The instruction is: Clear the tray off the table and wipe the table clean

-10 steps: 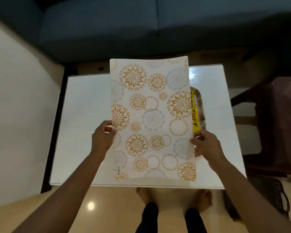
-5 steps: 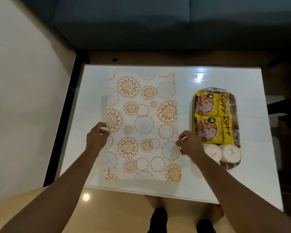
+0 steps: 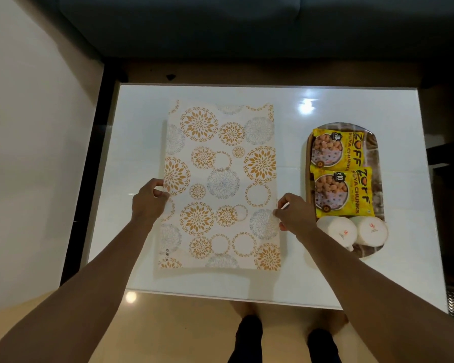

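Observation:
A white placemat [image 3: 220,184] with gold and grey floral circles lies flat on the middle of the glossy white table [image 3: 136,142]. My left hand [image 3: 148,201] pinches its left edge and my right hand [image 3: 295,216] pinches its right edge. To the right stands an oval patterned tray [image 3: 378,158] holding two yellow snack packets [image 3: 338,174] and two white cups [image 3: 351,231] at its near end. My right hand is just left of the tray, apart from it.
A dark blue sofa [image 3: 220,27] runs along the table's far side. A white wall [image 3: 24,127] is on the left. Dark furniture [image 3: 451,179] stands at the right. My feet [image 3: 286,336] are on the tan floor under the near edge.
The placemat was held up in front of me, hiding the tray; it has been lowered and now lies flat on the table, with both hands still on its edges.

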